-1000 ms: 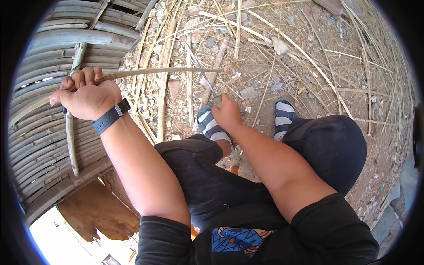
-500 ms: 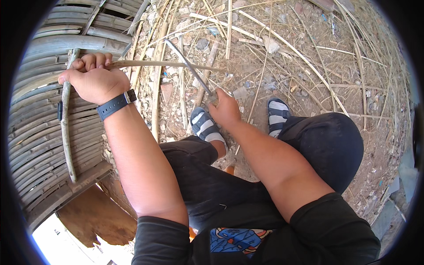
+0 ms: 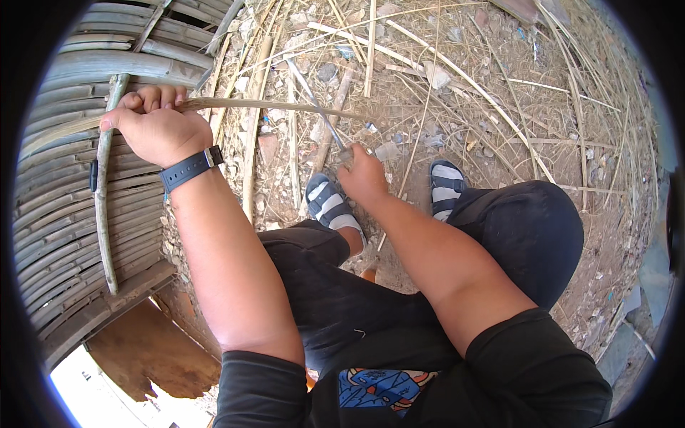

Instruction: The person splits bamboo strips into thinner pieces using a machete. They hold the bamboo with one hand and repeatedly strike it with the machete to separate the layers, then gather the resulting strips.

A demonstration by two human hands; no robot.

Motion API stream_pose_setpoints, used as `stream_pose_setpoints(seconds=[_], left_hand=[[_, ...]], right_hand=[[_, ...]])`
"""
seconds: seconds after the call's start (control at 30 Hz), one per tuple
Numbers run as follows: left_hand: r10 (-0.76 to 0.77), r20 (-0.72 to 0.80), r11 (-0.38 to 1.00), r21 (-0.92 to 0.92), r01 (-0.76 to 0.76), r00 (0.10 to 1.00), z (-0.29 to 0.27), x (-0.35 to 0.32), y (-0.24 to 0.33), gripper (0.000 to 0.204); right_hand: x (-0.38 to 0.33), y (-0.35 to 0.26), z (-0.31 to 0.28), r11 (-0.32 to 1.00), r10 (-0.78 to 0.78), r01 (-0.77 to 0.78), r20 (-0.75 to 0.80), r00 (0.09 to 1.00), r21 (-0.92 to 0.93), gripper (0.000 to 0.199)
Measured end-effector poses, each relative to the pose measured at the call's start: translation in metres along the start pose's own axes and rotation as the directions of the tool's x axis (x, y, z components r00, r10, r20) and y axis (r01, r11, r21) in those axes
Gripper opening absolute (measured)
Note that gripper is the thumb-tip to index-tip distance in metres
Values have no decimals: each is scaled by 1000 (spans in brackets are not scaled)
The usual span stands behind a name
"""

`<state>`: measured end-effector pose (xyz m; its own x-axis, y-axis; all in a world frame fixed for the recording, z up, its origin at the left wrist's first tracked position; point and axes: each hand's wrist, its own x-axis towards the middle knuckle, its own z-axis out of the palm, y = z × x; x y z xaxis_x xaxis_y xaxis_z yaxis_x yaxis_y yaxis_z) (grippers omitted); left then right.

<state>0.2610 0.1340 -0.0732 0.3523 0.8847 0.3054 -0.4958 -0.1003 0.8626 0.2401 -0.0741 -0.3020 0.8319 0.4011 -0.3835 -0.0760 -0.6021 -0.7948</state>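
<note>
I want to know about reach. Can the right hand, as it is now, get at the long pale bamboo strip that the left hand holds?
Probably yes. The right hand, shut on a thin metal blade, is just below the long pale bamboo strip, and the blade already crosses it. Nothing lies between them. The left hand grips the strip's other end.

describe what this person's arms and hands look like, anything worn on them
Both forearms are bare, with short black sleeves ending above the elbows. The left hand has a black wristwatch with a silver buckle strapped at the wrist. The right hand wears nothing: no glove, ring or band visible.
</note>
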Motion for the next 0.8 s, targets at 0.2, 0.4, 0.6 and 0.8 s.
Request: stream_pose_setpoints(seconds=[0.2,0.4,0.6,0.8], left_hand=[[21,-21,999,33,-21,1000,0,1,0,57],[21,-13,999,42,-21,1000,10,-3,1,58],[18,-57,998,68,-14,998,0,0,1,58],[10,-67,998,56,-6,998,-4,4,1,58]], right_hand=[[15,99,23,923,359,-357,-16,933,-141,47],[0,63,24,926,370,-375,-94,924,-46,47],[-2,-6,-2,995,-104,104,61,993,12,43],[9,93,17,906,383,-386,-50,922,-175,41]])
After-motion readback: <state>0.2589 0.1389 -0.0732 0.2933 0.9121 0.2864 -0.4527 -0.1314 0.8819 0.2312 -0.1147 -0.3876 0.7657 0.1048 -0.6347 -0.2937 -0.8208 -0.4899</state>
